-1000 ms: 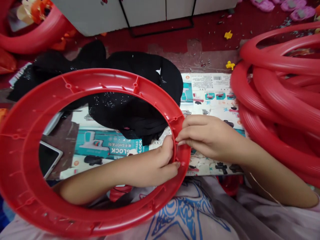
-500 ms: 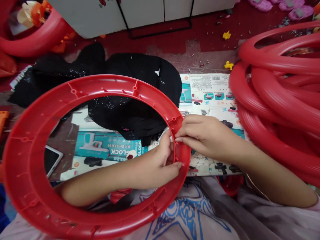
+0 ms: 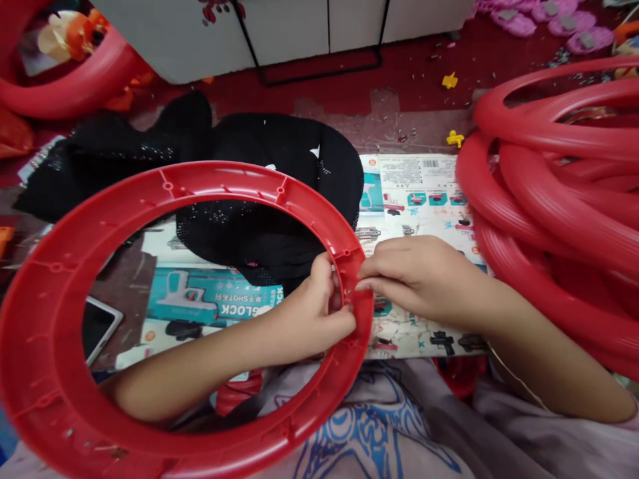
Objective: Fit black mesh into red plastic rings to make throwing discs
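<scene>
A large red plastic ring (image 3: 30, 332) lies tilted before me with its hollow, ribbed side up; small pegs stand in the channel. My left forearm comes up through the ring's opening. My left hand (image 3: 319, 309) is closed on the right part of the rim, thumb over the channel and fingers at the inner edge. From the right, my right hand (image 3: 414, 276) reaches over the outer rim, its fingers pinched together at the channel. Whatever sits between those fingertips is too small or hidden to make out. A few tiny bits lie in the channel at the lower left.
Several red rings (image 3: 559, 219) are piled at the right. A black cloth (image 3: 284, 159) lies beyond the ring on printed cardboard (image 3: 414, 193). A phone (image 3: 102, 326) shows through the opening. Yellow pieces (image 3: 454, 138) lie farther off, near a white panel (image 3: 299, 33) with black metal legs.
The ring has turned slightly clockwise, its upper ribs shifting right, and its left side sits a little farther left. Both hands stay at its right rim; the right fingers remain pinched.
</scene>
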Available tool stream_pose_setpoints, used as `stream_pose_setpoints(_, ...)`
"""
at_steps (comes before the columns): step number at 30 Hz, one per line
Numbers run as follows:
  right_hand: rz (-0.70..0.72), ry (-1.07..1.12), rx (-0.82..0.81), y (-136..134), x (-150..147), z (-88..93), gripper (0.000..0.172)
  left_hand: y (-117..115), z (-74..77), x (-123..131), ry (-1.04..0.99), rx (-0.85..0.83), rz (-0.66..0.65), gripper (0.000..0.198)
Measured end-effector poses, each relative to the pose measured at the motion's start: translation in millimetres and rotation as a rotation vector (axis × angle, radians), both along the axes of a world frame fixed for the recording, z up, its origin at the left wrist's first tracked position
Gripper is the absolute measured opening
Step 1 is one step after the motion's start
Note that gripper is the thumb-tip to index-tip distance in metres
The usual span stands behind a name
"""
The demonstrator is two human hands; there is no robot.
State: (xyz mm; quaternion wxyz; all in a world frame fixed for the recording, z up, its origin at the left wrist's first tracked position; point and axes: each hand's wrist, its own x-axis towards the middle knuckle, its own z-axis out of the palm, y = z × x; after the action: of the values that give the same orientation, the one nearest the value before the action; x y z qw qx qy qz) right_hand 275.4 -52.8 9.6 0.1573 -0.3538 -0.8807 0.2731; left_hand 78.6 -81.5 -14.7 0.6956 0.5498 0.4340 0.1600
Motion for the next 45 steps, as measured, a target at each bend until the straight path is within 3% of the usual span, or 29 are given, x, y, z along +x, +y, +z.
stream_pose_setpoints(6,0.068,0.122,0.135,-1,-2,-0.2,0.020,0,4.7,-5,0.042,0.065,-0.243,0.046)
stream_pose_setpoints(14,0.043,0.230,0.025,1,-1,-4.8,0.014,2,8.7,-4,0.068,0.099,-0.319,0.038)
stream_pose_setpoints(18,0.041,0.258,0.062,2,0,-4.9,0.016,2,8.6,-4,0.060,0.074,-0.329,0.035)
stream_pose_setpoints(27,0.025,0.260,0.094,2,1,-2.6,0.012,0,10.4,-3,0.008,-0.025,-0.310,0.041)
stream_pose_setpoints(36,0.008,0.201,0.053,2,-3,-6.5,0.011,-2,10.2,-7,0.076,0.041,-0.327,0.045)
stream_pose_setpoints(40,-0.013,0.216,0.039,2,-1,-3.5,0.011,-5,9.8,-5,-0.087,-0.152,-0.265,0.046)
stream_pose_setpoints(45,-0.024,0.223,0.032,2,0,0.1,0.011,-4,11.2,1,-0.400,-0.350,-0.079,0.045)
